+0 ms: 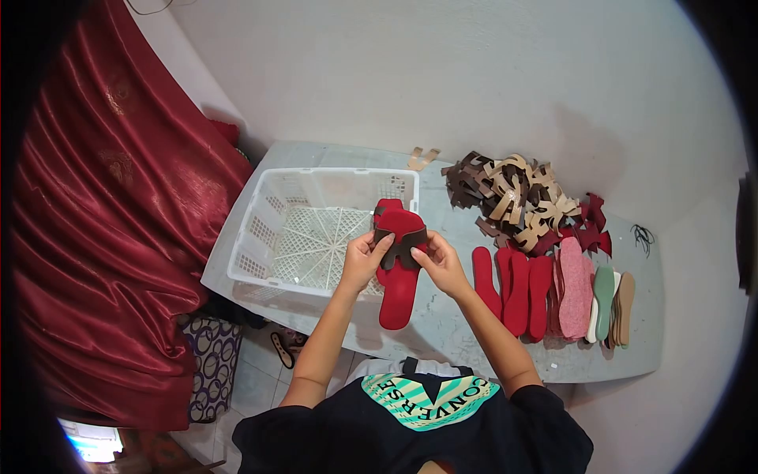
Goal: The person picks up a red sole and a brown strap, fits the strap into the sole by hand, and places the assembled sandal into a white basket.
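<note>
Both my hands are closed on a dark brown slipper strap (pixel 401 246), one at each side, thumbs on top. My left hand (pixel 365 259) pinches its left edge and my right hand (pixel 440 265) its right edge. The strap wraps over a long red insole (pixel 399 300), whose rounded end points toward me. Another red piece (pixel 387 207) with a brown strap shows partly behind it, overlapping the right side of the white plastic basket (pixel 260 276). My fingers under the insole are hidden.
Right of my hands, red insoles (pixel 515 296) lie in a row beside pink (pixel 572 288), green (pixel 604 304) and tan ones (pixel 624 308). Behind them is a heap of brown and beige straps (pixel 517 197). A red curtain (pixel 118 197) hangs left of the table (pixel 442 324).
</note>
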Tool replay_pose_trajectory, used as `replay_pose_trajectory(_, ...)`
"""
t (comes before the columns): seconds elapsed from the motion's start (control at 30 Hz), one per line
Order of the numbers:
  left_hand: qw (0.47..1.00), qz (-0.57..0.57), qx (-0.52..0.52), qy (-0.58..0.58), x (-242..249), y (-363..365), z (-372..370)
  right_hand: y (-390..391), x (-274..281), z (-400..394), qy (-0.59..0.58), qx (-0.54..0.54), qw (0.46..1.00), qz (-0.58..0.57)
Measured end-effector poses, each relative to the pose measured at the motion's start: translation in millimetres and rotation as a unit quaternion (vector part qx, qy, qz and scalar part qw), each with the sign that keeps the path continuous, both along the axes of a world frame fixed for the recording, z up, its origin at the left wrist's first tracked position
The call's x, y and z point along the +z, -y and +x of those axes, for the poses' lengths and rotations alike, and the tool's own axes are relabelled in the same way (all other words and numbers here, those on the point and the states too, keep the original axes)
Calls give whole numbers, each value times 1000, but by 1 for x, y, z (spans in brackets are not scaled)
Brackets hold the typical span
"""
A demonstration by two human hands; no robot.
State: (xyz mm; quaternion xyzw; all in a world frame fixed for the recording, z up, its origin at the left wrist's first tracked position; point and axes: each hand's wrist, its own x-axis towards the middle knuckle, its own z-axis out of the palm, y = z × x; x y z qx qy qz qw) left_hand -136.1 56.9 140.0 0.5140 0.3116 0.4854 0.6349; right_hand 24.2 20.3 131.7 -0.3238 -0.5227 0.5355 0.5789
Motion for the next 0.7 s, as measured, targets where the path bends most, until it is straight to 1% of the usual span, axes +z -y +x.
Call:
replay_pose_trajectory(0.1,999,26,31,-5,-7,-5,2,-8,-9,-5,3,-5,1000,-13)
replay_pose_trajectory(0.13,1000,19,11,-12,-10,-8,0,-11,-12,-4,2,-5,1000,-13)
replay_pose_trajectory(0.2,1000,6,-1,-16,-9,-9,-4,-12,-18,-1,-10,23,997,-76)
replay_pose_trajectory(0.23,1000,-7,-12,-17,-5,-8,-5,-10,-21,0,-12,21,996,-81)
replay_pose_trajectory(0.27,997,-20,-65,-47,-3,-11,-11,-7,-22,2,-24,16,991,-128)
replay_pose_trajectory(0.3,996,-24,-66,-47,-4,-14,-15,-4,-21,2,-35,12,984,-174)
replay_pose_trajectory(0.33,992,-55,-95,-58,-6,-17,-18,0,-20,1,-64,11,988,-142)
replay_pose_trajectory(0.37,986,-87,-125,-69,-9,-18,-21,3,-21,0,-64,11,987,-147)
replay_pose_trajectory(0.4,985,-93,-126,-69,-11,-17,-22,7,-23,0,-57,3,989,-134)
replay_pose_trajectory(0.47,978,29,-206,15,-14,-16,-24,15,-30,-2,-51,-7,991,-125)
replay_pose_trajectory(0.5,978,24,-208,15,-16,-18,-25,19,-33,-4,-37,-16,993,-115)
replay_pose_trajectory(0.57,958,57,-273,-62,-20,-22,-32,25,-38,-6,-23,-24,993,-110)
replay_pose_trajectory(0.6,952,45,-297,-62,-25,-27,-35,27,-38,-6,-19,-15,992,-122)
replay_pose_trajectory(0.63,952,41,-296,-61,-30,-28,-35,27,-38,-5,-15,-7,991,-133)
replay_pose_trajectory(0.7,958,-14,-281,56,-35,-29,-35,24,-37,-4,-6,-2,990,-140)
